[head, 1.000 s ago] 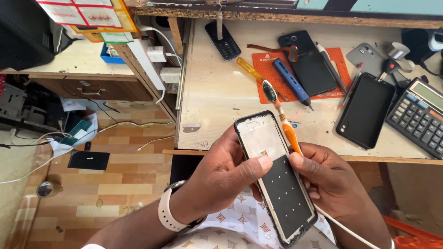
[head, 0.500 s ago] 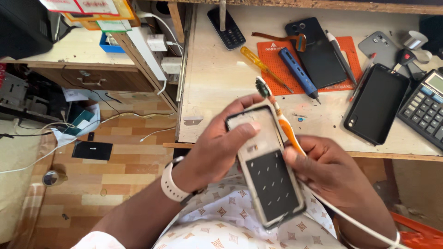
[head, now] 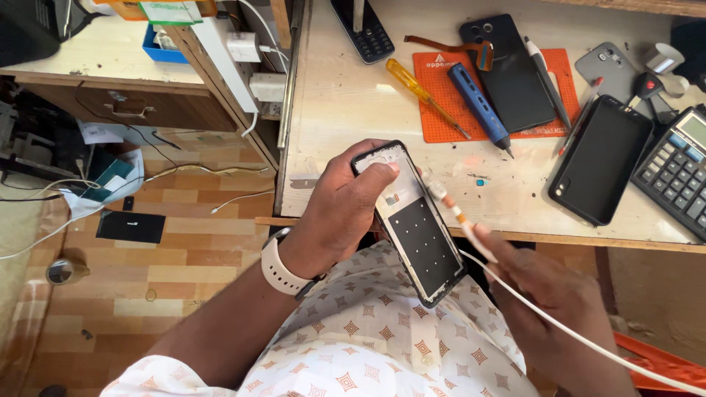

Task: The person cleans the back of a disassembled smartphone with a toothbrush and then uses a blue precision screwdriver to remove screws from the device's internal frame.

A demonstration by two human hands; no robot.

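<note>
My left hand (head: 334, 213) grips an opened black phone (head: 423, 239) by its upper end, thumb pressed on the pale top part of its inside. The phone is tilted over my lap at the table's front edge, its dark inner plate with a dot grid facing up. My right hand (head: 548, 290) is apart from the phone, to its lower right. It pinches a thin white and orange corded tool (head: 450, 204) whose tip lies at the phone's upper right edge. The tool's white cable (head: 588, 340) runs off to the lower right.
On the worn table (head: 346, 110) lie an orange mat (head: 441, 77), a yellow screwdriver (head: 426, 95), a blue pen-shaped driver (head: 482, 106), a black phone (head: 511, 73) on the mat, another black phone (head: 599, 158), a calculator (head: 676, 173) and a keypad phone (head: 364, 29). A white power strip (head: 243, 59) hangs at left.
The phone has shifted up toward the table edge in my left hand. My right hand has come off the phone's side and drawn back to the lower right, still holding the corded tool.
</note>
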